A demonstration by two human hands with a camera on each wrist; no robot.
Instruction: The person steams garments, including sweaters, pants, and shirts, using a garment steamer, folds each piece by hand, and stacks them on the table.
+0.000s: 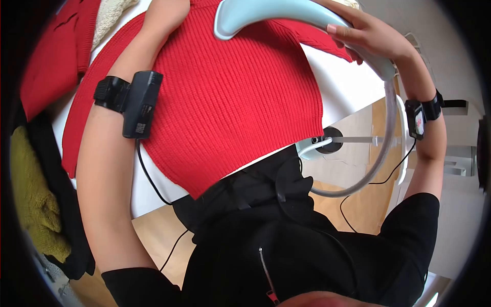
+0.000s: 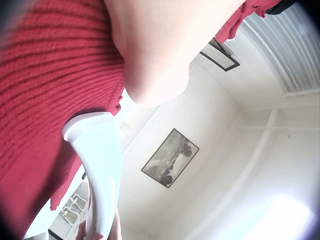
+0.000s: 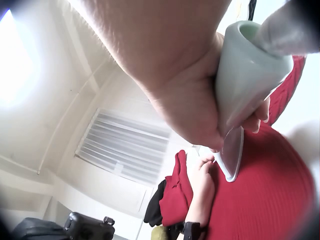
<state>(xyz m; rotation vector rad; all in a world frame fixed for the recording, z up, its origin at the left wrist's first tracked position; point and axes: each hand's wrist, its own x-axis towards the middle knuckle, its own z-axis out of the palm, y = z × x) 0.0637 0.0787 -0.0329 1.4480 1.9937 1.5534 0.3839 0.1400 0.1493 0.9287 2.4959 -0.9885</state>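
A red ribbed knit sweater [image 1: 230, 102] lies spread on a white table [image 1: 340, 84]. My right hand [image 1: 378, 38] grips the handle of a pale blue garment steamer [image 1: 266, 13], thumb on top and fingers curled beneath. The steamer's wide head is over the upper part of the sweater, and its grey hose [image 1: 386, 133] hangs from the handle's end. My left hand [image 1: 169, 13] is at the sweater's far left part, cut off by the head view's top edge. In the right wrist view the left hand [image 3: 201, 177] rests at the knit; I cannot tell whether it pinches the cloth.
More red knitwear [image 1: 56, 61] and a cream knit [image 1: 110, 18] lie at the left. An olive fleecy cloth [image 1: 38, 194] and black fabric hang beside the table. The hose loops down right of the table, near a metal pole [image 1: 358, 139] and thin black cables.
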